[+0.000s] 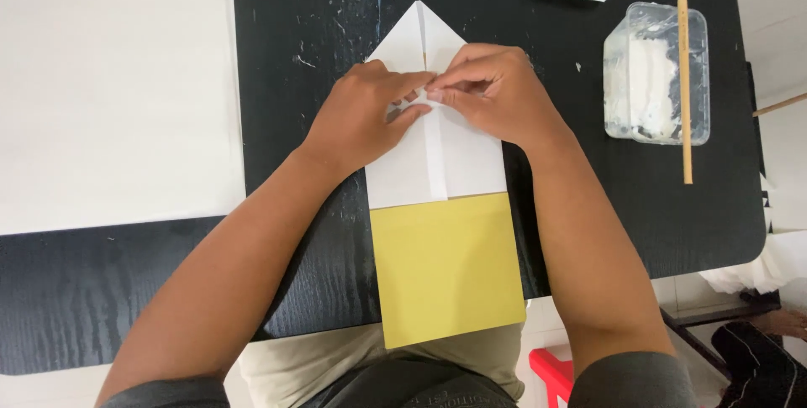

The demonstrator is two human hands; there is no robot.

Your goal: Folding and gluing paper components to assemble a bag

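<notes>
Two hands are pinching a small fold in the middle of a white folded paper on a black table.

The left hand (pixel 363 115) is lying flat on the white folded paper (pixel 437 160), its fingers nearly closed and its fingertips meeting those of the right hand (pixel 496 93), which is curling in and nipping a small flap at the centre crease. The paper is pointing away from the person, and its near edge is touching a yellow sheet (pixel 445 269) that is hanging over the near edge of the black table (pixel 311 13). A large white sheet (pixel 118 89) is covering the left side. On the right, well apart, a clear paste tub (pixel 656 72) is carrying a wooden brush (pixel 685 80); bare table is staying between.
</notes>
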